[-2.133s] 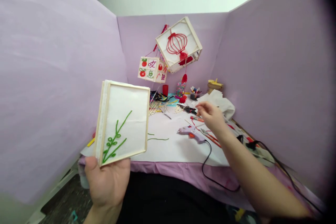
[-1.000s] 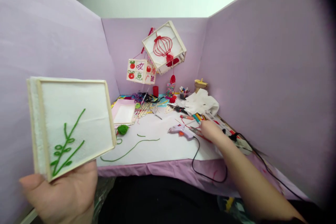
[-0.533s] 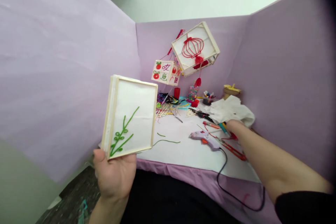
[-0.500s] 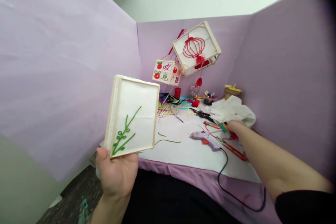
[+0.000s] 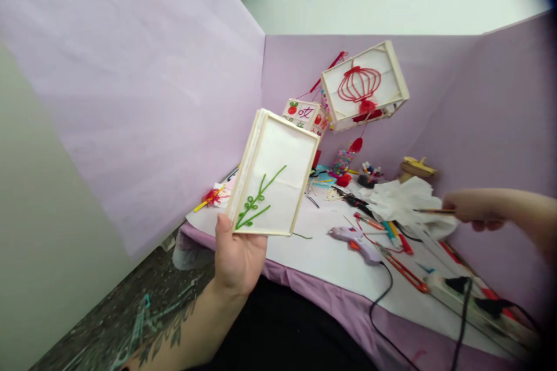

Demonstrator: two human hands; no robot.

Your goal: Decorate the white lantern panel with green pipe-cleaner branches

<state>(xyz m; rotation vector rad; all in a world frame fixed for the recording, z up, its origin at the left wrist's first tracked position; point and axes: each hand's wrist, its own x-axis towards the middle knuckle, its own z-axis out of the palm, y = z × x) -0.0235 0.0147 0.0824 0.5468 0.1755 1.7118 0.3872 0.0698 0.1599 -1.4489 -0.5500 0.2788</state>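
Observation:
My left hand [image 5: 241, 261] is closed on the lower edge of a wood-framed white box [image 5: 285, 142], tilted and raised above the table's near left. A green plant design [image 5: 256, 203] of stems and small loops decorates its face. Out at the far right, my right hand [image 5: 478, 208] grips a thin, dark, pointed stick [image 5: 430, 210] that points left over crumpled white tissue [image 5: 398, 200]; its exact kind is unclear. A lilac glue gun [image 5: 354, 242] lies on the table between the hands.
A large lantern [image 5: 365, 87] and a smaller one [image 5: 302, 111] hang at the back. Scissors with red handles [image 5: 404, 269] and a power strip [image 5: 474, 307] lie at right. Cables cross the front edge. Purple panels [image 5: 174, 69] enclose the table [image 5: 317, 266].
My right hand has lifted from the tools beside the tissue, now with a thin stick in it. The view has turned left; my left hand still has the framed box.

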